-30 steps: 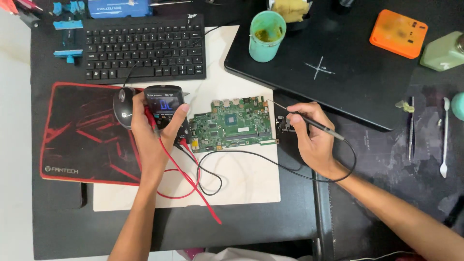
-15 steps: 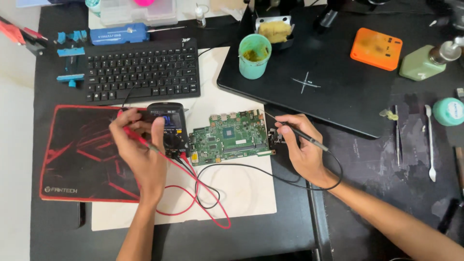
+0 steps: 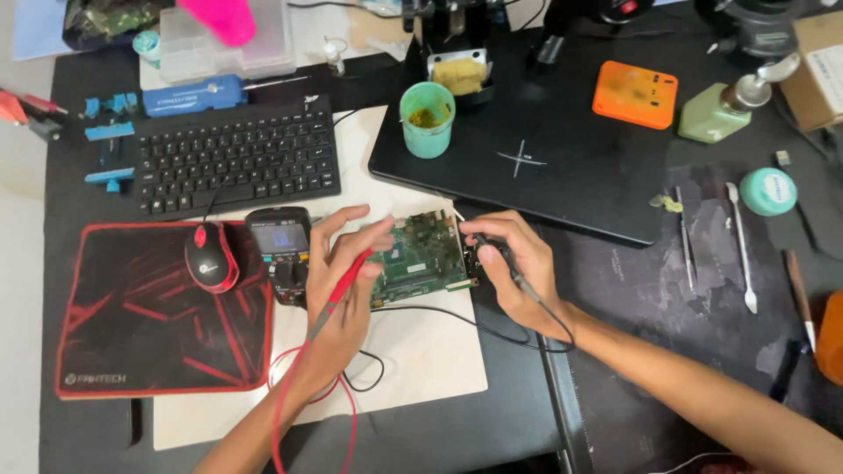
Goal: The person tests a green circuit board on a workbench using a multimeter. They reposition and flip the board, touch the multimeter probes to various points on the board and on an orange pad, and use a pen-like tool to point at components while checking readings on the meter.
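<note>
On board (image 3: 420, 259): two probes (image 3: 344, 279), two hands (image 3: 344, 290).

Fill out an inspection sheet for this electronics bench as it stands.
Surface: black desk with a pale work mat.
Job's things: green circuit board; multimeter beside it.
Clutter: keyboard, mouse, teal cup, orange box, closed laptop.
Grippers: left hand holds red probe; right hand holds black probe at the board's edge.
Cables: red lead and black lead loop over the mat.
Surroundings: nothing seen.
</note>
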